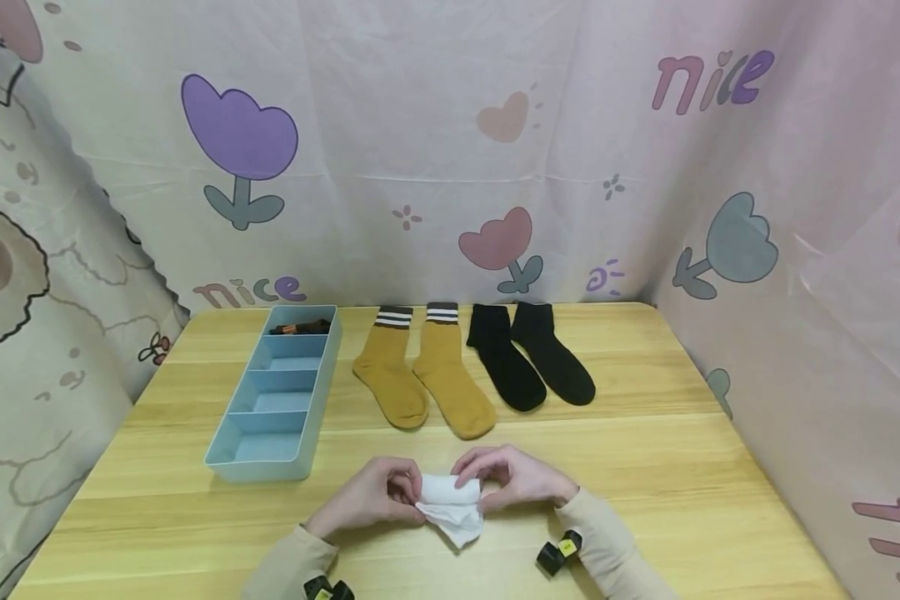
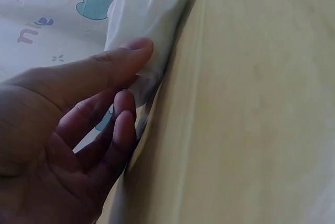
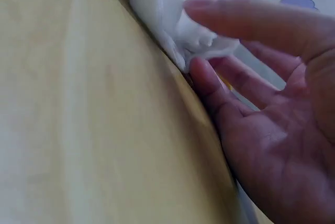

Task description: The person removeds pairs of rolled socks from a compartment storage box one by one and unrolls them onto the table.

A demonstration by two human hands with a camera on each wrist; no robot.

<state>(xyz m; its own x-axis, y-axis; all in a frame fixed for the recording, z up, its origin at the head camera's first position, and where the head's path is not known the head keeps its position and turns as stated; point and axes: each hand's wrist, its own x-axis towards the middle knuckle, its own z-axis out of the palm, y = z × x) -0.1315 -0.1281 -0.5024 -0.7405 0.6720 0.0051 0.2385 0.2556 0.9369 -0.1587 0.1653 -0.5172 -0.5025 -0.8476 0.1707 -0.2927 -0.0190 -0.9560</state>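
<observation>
A white sock [image 1: 451,490], partly rolled up, lies near the table's front edge, its loose flap spread towards me. My left hand [image 1: 378,497] pinches the roll's left end; in the left wrist view its thumb [image 2: 138,46] presses on the white fabric [image 2: 149,17], with fingers curled beneath. At the other end, my right hand [image 1: 516,478] holds the roll between thumb and fingers. The right wrist view shows the bunched fabric [image 3: 165,12] close over the table, with the right thumb [image 3: 204,9] on one side and fingertips [image 3: 201,72] at its lower edge.
A light blue tray [image 1: 322,400] with several compartments stands at the left; a dark rolled item [image 1: 302,327] is in its far compartment. Two mustard socks [image 1: 390,375] with striped cuffs and two black socks [image 1: 553,358] lie flat behind my hands. A printed curtain [image 1: 390,100] surrounds the table.
</observation>
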